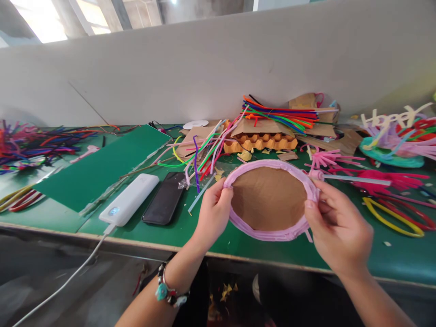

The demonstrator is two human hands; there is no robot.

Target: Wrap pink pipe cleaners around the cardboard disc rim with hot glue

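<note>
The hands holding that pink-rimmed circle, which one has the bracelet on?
The left hand: a beaded bracelet circles its wrist, while the right hand shows a bare wrist.

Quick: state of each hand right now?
Left hand: closed on the left edge of the lilac-rimmed cardboard piece.
Right hand: closed on that piece's right edge.

A green table is carrying a tangle of coloured fuzzy stems and a flat green board on its left part, while a white power bank and a black phone are lying side by side near the front edge. Farther back an orange-brown egg carton is sitting, and on the right a yellow loop is lying flat.
</note>
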